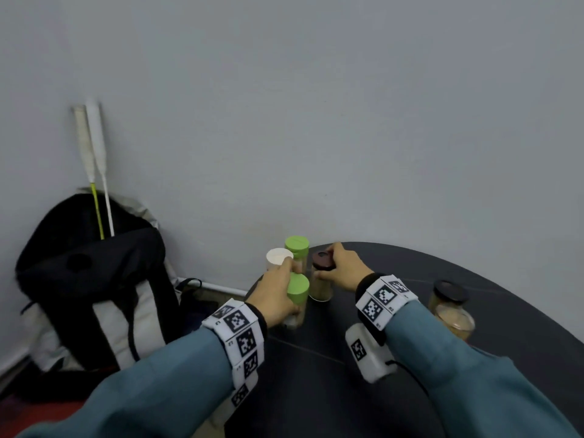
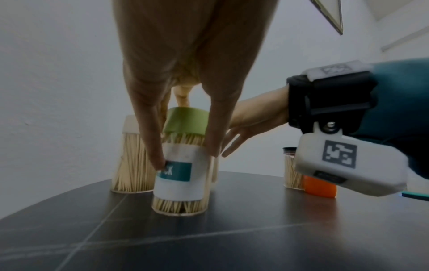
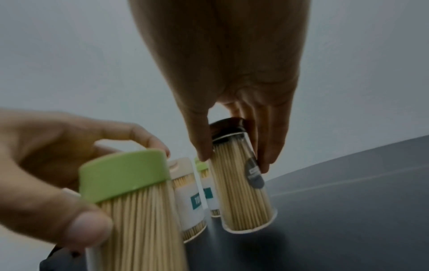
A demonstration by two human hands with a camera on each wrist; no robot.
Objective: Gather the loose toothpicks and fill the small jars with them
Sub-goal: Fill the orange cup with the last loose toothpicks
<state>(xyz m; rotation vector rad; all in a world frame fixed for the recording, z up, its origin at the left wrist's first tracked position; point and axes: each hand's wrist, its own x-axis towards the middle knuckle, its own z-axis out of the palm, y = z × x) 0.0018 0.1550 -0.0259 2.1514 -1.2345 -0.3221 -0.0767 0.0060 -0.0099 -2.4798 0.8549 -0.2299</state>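
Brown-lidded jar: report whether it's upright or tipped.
Tipped. The brown-lidded jar leans in the right hand, its base edge lifted off the table.

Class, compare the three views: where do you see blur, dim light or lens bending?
Head view: evenly lit, the table edge bows from the wide lens. Left wrist view: dim, the jar label smeared. Right wrist view: dim too, the near green lid and left hand soft and blurred.
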